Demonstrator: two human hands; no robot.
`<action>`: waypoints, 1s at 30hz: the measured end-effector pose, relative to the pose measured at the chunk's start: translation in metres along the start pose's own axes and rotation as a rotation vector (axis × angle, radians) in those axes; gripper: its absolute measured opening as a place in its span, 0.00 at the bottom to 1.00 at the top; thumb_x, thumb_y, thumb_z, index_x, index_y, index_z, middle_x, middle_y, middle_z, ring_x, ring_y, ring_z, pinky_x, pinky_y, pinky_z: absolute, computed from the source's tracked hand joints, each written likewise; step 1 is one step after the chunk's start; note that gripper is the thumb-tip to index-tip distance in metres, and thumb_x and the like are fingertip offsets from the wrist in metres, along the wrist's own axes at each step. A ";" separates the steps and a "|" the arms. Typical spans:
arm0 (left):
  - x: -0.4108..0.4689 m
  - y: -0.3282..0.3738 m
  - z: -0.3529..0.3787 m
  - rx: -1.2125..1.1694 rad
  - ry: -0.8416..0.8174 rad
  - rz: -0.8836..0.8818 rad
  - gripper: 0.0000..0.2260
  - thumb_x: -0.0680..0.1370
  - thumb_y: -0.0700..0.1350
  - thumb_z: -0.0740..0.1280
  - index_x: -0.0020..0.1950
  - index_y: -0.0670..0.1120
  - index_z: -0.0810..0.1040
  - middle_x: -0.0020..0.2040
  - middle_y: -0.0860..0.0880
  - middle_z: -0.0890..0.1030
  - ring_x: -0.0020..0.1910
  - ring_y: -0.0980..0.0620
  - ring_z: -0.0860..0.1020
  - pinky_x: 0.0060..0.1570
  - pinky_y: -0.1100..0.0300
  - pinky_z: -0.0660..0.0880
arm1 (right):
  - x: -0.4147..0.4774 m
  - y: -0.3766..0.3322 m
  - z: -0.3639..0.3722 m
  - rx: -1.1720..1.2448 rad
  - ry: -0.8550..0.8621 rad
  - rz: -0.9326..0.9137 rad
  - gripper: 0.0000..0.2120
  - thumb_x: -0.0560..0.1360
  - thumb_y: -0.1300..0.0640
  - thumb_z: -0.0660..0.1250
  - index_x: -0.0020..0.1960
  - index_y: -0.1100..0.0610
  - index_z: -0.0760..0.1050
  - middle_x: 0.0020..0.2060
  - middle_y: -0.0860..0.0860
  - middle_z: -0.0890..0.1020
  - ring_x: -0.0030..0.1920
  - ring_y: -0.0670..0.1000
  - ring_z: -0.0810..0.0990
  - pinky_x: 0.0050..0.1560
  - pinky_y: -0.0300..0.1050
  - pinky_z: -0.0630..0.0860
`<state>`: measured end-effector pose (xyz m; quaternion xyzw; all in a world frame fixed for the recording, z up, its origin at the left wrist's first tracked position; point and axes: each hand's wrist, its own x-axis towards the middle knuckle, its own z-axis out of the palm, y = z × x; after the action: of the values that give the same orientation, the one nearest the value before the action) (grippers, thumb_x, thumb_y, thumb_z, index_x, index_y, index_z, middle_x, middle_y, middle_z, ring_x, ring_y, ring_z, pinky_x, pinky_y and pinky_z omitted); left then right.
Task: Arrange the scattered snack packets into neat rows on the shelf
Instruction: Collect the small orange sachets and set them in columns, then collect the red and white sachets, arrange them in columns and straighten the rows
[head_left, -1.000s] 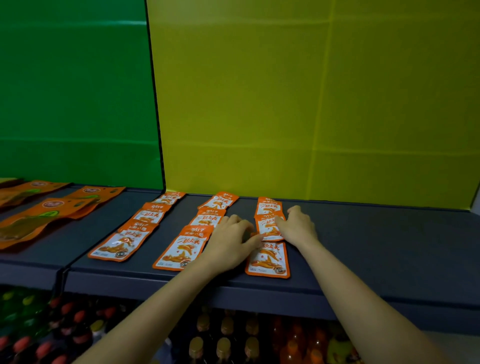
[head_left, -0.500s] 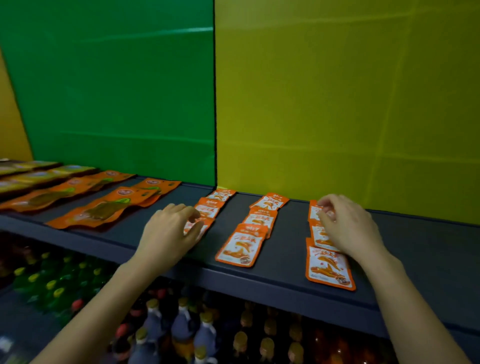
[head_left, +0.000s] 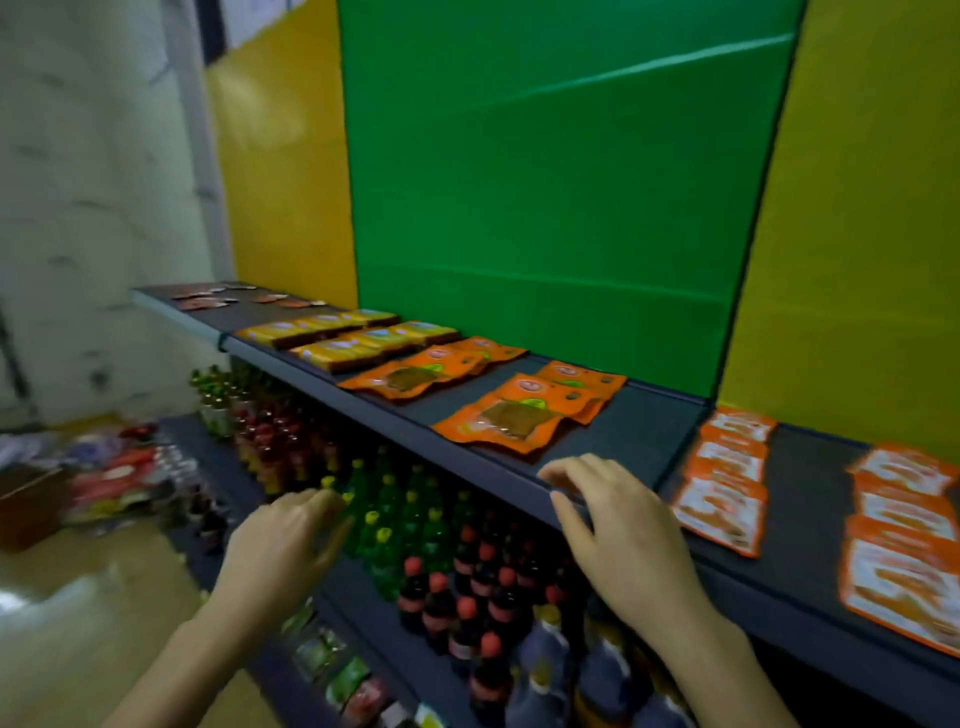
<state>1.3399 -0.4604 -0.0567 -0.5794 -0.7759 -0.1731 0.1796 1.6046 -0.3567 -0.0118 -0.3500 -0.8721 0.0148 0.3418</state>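
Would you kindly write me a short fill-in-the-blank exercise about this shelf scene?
1. The panel behind the large orange packets is ___.
2. Under the shelf stand many ___.
3. The left hand and the right hand both hold ___.
Missing words: green; bottles; nothing.

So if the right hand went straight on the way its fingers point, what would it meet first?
Probably the nearest large orange packet, just past the shelf edge ahead of the right hand; depth is unclear, so it might pass above.
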 end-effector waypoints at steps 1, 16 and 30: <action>-0.010 -0.022 0.003 0.020 -0.052 -0.041 0.12 0.70 0.55 0.62 0.36 0.48 0.78 0.31 0.50 0.80 0.30 0.47 0.81 0.23 0.61 0.69 | 0.004 -0.015 0.022 0.026 -0.025 -0.026 0.09 0.79 0.51 0.58 0.57 0.44 0.72 0.52 0.38 0.76 0.56 0.41 0.74 0.51 0.36 0.70; -0.078 -0.260 -0.011 0.117 0.010 -0.459 0.04 0.71 0.46 0.73 0.44 0.48 0.81 0.36 0.52 0.84 0.30 0.51 0.81 0.25 0.62 0.72 | 0.108 -0.169 0.239 0.186 -0.335 -0.161 0.14 0.80 0.51 0.56 0.64 0.47 0.70 0.58 0.41 0.74 0.59 0.44 0.73 0.47 0.35 0.66; -0.014 -0.444 0.065 0.113 -0.010 -0.700 0.10 0.76 0.53 0.64 0.53 0.52 0.79 0.45 0.56 0.83 0.44 0.53 0.81 0.35 0.60 0.73 | 0.257 -0.253 0.423 0.229 -0.466 -0.226 0.15 0.80 0.50 0.56 0.65 0.46 0.68 0.59 0.40 0.74 0.61 0.43 0.72 0.54 0.38 0.71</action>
<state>0.9116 -0.5607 -0.1472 -0.2683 -0.9367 -0.1781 0.1373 1.0622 -0.2976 -0.1188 -0.1970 -0.9533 0.1551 0.1687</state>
